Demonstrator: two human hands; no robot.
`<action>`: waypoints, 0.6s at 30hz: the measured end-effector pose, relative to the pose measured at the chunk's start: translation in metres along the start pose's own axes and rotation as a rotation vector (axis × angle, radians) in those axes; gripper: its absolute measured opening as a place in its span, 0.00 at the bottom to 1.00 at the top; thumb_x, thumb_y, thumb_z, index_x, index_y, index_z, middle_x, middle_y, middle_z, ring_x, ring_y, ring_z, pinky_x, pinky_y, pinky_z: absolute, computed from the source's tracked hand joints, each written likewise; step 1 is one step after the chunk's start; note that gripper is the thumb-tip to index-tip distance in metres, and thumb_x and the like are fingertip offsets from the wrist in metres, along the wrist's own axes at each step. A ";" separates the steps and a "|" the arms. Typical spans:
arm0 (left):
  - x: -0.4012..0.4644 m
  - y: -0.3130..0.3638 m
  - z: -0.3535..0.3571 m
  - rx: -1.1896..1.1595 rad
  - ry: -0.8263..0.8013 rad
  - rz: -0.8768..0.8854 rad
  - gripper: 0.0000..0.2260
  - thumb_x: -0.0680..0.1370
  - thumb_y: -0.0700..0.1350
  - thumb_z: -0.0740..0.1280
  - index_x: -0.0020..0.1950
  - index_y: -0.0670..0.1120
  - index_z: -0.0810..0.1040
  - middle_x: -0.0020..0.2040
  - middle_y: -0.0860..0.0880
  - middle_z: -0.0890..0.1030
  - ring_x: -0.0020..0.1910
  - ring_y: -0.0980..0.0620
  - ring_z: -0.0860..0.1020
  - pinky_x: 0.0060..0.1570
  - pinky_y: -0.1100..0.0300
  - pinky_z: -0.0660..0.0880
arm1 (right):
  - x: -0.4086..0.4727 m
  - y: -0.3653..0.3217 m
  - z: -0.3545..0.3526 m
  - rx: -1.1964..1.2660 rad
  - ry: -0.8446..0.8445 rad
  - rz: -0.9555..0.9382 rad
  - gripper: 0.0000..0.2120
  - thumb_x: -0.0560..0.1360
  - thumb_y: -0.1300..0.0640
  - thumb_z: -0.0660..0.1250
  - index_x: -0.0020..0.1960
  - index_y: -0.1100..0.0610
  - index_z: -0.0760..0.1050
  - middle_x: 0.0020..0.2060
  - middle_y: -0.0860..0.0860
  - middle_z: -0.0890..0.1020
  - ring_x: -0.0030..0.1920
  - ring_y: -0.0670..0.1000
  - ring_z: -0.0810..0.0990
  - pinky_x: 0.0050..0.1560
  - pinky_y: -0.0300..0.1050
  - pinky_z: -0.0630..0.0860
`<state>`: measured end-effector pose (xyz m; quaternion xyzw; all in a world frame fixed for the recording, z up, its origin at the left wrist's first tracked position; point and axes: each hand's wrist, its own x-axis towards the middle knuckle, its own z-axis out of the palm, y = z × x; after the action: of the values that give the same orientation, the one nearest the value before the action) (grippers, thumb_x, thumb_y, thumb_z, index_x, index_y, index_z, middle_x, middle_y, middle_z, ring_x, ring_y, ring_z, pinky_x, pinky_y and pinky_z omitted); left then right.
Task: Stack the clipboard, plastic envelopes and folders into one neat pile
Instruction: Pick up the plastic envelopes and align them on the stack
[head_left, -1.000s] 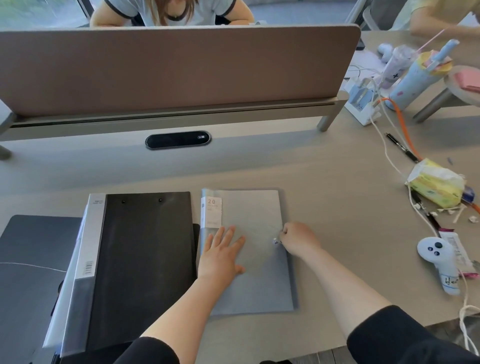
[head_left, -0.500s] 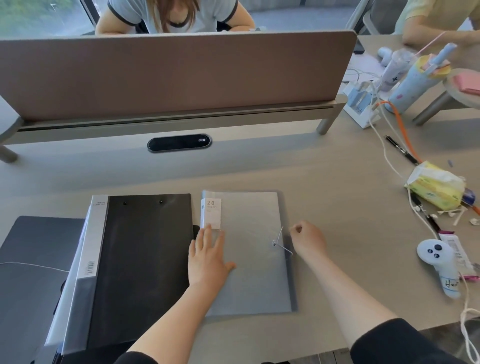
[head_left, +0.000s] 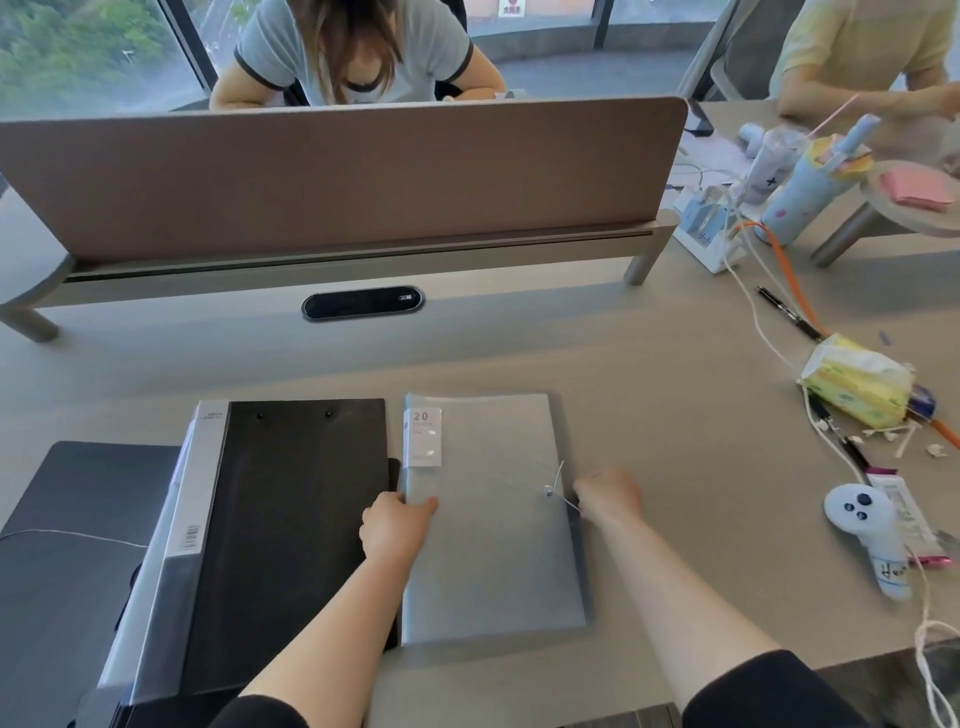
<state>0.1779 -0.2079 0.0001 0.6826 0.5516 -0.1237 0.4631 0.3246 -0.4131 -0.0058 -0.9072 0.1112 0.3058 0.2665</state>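
A translucent grey plastic folder (head_left: 493, 519), rectangular with a white "20" label, lies flat on the matte beige desk (head_left: 675, 415). The left hand (head_left: 397, 527) pinches its left edge; the right hand (head_left: 608, 499), clenched, grips the thin elastic cord by its one round button. Just beside it a smooth black clipboard (head_left: 291, 530) tops one pile over a clear-spined folder (head_left: 182, 545).
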 end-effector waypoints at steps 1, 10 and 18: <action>0.001 0.000 -0.001 -0.047 -0.014 0.013 0.15 0.70 0.53 0.71 0.46 0.42 0.81 0.48 0.42 0.84 0.46 0.41 0.83 0.51 0.44 0.81 | 0.003 0.002 0.001 -0.001 -0.003 0.001 0.13 0.69 0.65 0.62 0.26 0.58 0.72 0.40 0.64 0.85 0.45 0.61 0.85 0.42 0.44 0.79; -0.017 0.007 -0.028 -0.425 -0.045 0.105 0.08 0.78 0.46 0.68 0.55 0.45 0.75 0.49 0.45 0.82 0.46 0.44 0.83 0.49 0.46 0.81 | -0.016 -0.002 0.007 0.259 -0.049 0.077 0.09 0.69 0.59 0.70 0.31 0.58 0.77 0.30 0.59 0.81 0.37 0.58 0.81 0.49 0.57 0.81; -0.019 -0.015 -0.094 -0.487 0.099 0.151 0.07 0.78 0.46 0.68 0.53 0.46 0.75 0.48 0.44 0.83 0.46 0.45 0.82 0.46 0.48 0.80 | -0.050 -0.052 0.051 0.190 -0.133 -0.077 0.13 0.73 0.57 0.67 0.30 0.55 0.73 0.29 0.56 0.77 0.36 0.56 0.77 0.39 0.44 0.69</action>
<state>0.1260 -0.1486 0.0562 0.5955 0.5346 0.0812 0.5942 0.2789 -0.3396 0.0118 -0.8591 0.0869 0.3431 0.3697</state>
